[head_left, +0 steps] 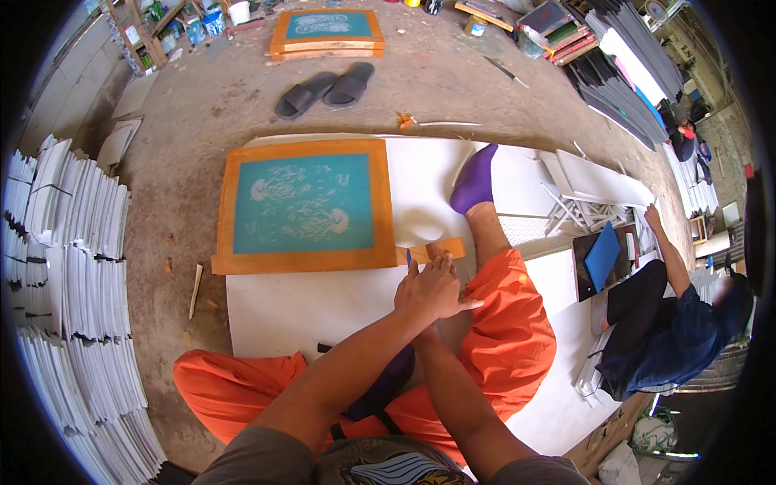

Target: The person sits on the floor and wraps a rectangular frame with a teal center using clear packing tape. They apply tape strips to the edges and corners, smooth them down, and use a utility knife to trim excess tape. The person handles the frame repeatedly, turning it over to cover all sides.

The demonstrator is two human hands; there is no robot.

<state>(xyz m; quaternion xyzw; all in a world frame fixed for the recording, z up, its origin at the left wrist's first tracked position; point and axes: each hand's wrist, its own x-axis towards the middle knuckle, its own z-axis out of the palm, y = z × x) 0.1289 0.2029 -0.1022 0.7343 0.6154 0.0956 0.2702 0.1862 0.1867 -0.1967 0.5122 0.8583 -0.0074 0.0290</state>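
Note:
A wooden-framed screen point(304, 202) with a teal mesh and pale printed shapes lies on a white sheet point(299, 315) before me. From its near right corner a brown strip point(455, 246), like tape or thin wood, reaches to the right. My left hand point(430, 288) lies over this strip, fingers forward and thumb stretched out to the right. A slim blue thing point(409, 257) shows beside its fingers; whether the hand holds it is unclear. Below the left hand, my right hand point(426, 333) is mostly hidden, fingers out of sight.
White stacked bundles point(77, 267) line the left. Sandals point(327, 89) and a second framed screen point(327, 32) lie beyond the sheet, with a knife point(507, 71) farther right. At right, a person point(671, 331) sits touching a long white piece point(602, 178) near loose white strips and a blue panel point(601, 257).

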